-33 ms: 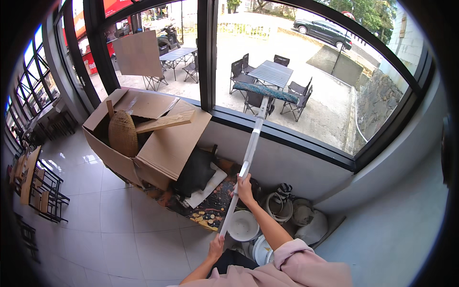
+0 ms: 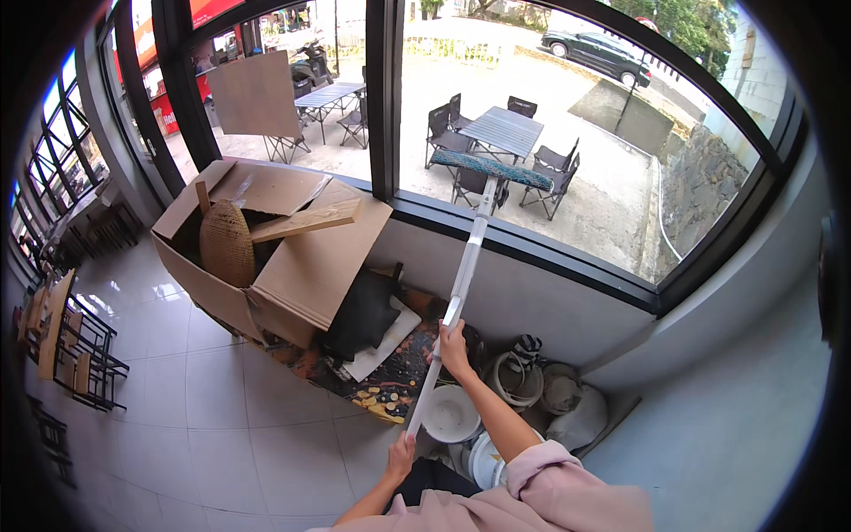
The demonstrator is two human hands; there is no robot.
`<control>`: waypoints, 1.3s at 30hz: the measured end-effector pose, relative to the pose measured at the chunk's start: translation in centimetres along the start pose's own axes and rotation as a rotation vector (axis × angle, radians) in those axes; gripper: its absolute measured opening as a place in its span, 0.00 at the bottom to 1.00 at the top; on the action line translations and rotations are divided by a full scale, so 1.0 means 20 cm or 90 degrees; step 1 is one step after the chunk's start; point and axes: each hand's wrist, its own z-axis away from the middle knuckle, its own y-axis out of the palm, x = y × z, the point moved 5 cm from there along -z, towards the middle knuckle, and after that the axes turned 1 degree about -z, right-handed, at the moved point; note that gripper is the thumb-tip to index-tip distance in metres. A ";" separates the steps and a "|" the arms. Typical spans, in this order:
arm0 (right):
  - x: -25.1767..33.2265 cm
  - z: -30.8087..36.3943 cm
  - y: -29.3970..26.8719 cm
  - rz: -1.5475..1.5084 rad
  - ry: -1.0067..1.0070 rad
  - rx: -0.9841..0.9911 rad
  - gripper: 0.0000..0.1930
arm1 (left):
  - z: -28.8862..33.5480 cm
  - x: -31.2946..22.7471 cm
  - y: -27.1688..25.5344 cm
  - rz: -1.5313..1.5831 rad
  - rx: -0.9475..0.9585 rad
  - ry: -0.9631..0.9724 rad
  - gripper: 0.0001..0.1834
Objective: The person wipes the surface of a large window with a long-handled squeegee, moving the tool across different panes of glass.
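Note:
A long-handled window mop [image 2: 470,259] runs away from me, its pale pole slanting up toward the glass. Its wide head [image 2: 493,168] has a teal fuzzy pad and lies across the lower part of the window pane [image 2: 594,208]; whether it touches the glass I cannot tell. My right hand [image 2: 454,348] is wrapped round the pole's middle. Lower down, near the pole's end, my left hand [image 2: 401,456] grips it too. A white bucket [image 2: 450,417] stands on the floor just right of the pole's lower part.
Left of the pole, an open cardboard box [image 2: 306,275] holds a woven piece and a wooden board [image 2: 306,220]. Beneath are a black cloth [image 2: 363,315] and a dark patterned surface [image 2: 390,381]. Buckets and a sack [image 2: 581,417] crowd the wall corner. Wooden stools [image 2: 84,363] stand far left.

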 end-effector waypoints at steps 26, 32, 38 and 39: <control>0.77 -0.20 0.17 0.019 -0.089 -0.010 0.13 | -0.38 -0.39 -0.25 0.021 -0.140 0.146 0.24; 0.59 -0.20 0.23 -0.012 -0.052 0.016 0.10 | -0.34 -0.24 -0.26 -0.019 -0.108 0.072 0.19; 0.32 -0.12 0.30 0.046 -0.035 0.013 0.10 | -0.18 -0.07 -0.27 -0.026 -0.090 0.001 0.19; 0.26 -0.12 0.32 0.029 -0.016 0.025 0.11 | -0.16 -0.05 -0.27 -0.023 -0.088 -0.009 0.19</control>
